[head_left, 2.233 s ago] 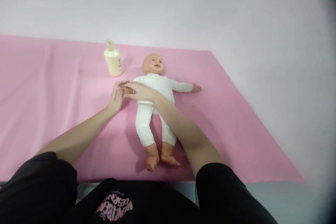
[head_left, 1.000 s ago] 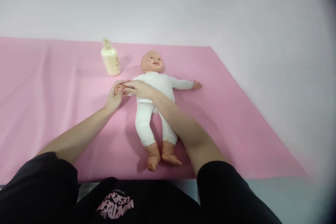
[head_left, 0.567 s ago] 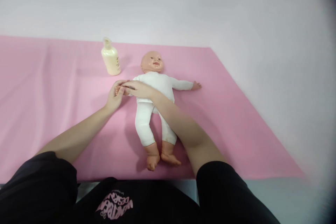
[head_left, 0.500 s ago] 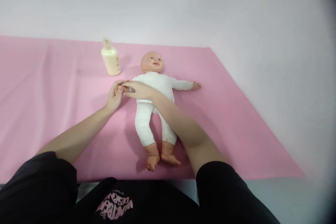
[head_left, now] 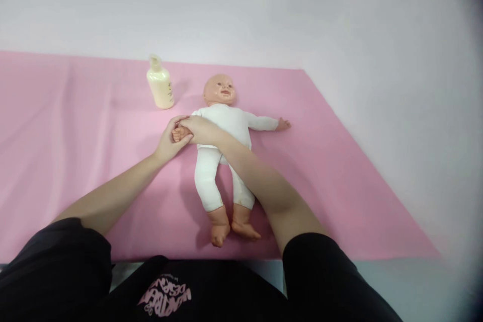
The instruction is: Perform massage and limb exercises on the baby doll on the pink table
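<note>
Pink sheeting [head_left: 339, 201] is spread under the baby doll [head_left: 230, 119], lightly creased off to the doll's left as seen by the wearer, and a pale grey-white background [head_left: 241, 10] is seen past its head [head_left: 220, 89]. So, the doll is laid on its back, feet [head_left: 219, 234] pointed toward the camera wearer, dressed in a white top and white leggings [head_left: 207, 178]. Out to the left of its torso, the doll's small hand [head_left: 181, 134] is cupped in the left hand [head_left: 169, 140], with the thumb set along the near side and the fingers curled round the far side. Right next to that, the doll's forearm is gripped from above by the right hand [head_left: 202, 130]; those fingertips are mostly hidden, so how hard it's squeezed can't be told. The doll's belly and one leg are crossed over by the wearer's right forearm [head_left: 260, 173]. On the doll's other side, its free arm [head_left: 263, 122] is flung straight out. A cream pump bottle [head_left: 162, 88] is stood upright to the left of the doll's head; its print is too small to be read. Black sleeves [head_left: 60, 261] and a black shirt [head_left: 166, 296] with pink lettering are seen below the doll's feet.
</note>
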Motion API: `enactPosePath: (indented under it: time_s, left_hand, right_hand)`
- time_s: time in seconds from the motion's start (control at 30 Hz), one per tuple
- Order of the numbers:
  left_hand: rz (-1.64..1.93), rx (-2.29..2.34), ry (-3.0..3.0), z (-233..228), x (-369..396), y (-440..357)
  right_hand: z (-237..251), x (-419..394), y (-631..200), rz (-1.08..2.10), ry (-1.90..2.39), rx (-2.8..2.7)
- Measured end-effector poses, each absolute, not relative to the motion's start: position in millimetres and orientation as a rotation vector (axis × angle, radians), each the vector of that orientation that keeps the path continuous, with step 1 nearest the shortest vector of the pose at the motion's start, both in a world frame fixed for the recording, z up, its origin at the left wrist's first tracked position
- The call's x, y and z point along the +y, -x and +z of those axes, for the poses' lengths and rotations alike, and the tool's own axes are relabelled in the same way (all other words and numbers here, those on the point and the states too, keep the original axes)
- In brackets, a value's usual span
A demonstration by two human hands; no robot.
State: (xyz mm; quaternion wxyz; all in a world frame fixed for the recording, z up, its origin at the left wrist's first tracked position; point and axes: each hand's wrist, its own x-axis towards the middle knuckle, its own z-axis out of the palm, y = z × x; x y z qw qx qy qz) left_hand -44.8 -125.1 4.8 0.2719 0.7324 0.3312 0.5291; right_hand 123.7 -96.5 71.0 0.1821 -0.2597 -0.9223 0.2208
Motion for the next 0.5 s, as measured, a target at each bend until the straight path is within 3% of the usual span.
enactPosePath:
  time_s: [0.5]
  left_hand:
    - [1.442,0.702,-1.991,5.6,-127.9,45.7]
  right_hand:
    - [82.1,-104.8,-129.3,0.489,0.864,-2.597]
